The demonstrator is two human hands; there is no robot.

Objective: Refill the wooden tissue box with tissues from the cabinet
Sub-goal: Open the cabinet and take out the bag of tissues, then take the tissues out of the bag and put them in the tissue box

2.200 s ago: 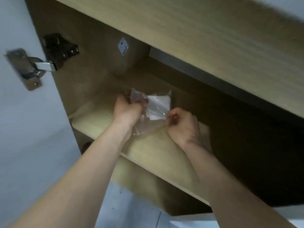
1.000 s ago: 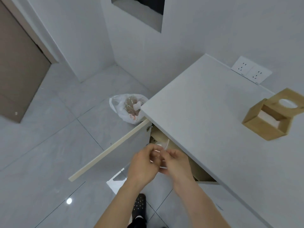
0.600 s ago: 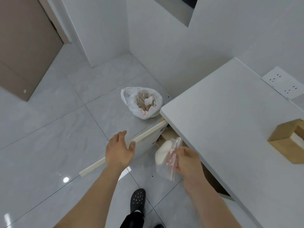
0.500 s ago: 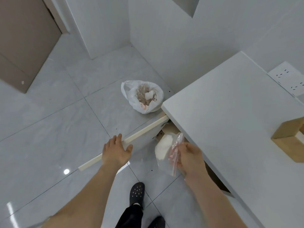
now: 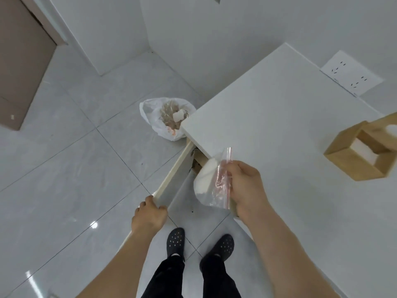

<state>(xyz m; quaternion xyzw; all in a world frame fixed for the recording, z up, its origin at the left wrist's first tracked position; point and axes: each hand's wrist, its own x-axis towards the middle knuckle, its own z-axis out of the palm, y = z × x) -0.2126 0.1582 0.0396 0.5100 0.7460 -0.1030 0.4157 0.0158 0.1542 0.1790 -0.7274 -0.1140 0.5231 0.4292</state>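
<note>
The right hand (image 5: 245, 186) has its grip clamped on the red zip edge of a clear bag (image 5: 211, 181) of white tissues, the bag hanging just left of and below the grip, over the gap at the front edge of the bench (image 5: 279, 117). The left hand (image 5: 149, 216) has its grip curled over the top edge of the cabinet door (image 5: 174, 168), which stands open. The step in hand looks like shutting that door while carrying the tissues to the box (image 5: 363, 151), which lies tipped on the bench, well to the right of the right grip, its hollow facing the camera (something white shows inside, though what it is cannot be told). To do this well, swing the door with the palm rather than the fingertips so nothing gets pinched at the frame, and lift the bag clear of the door's path first. Hold the bag by its seal, not its thin wall, which would likely crumple and slip. A trash bag (image 5: 167, 117) sits on the floor beyond the door.
</note>
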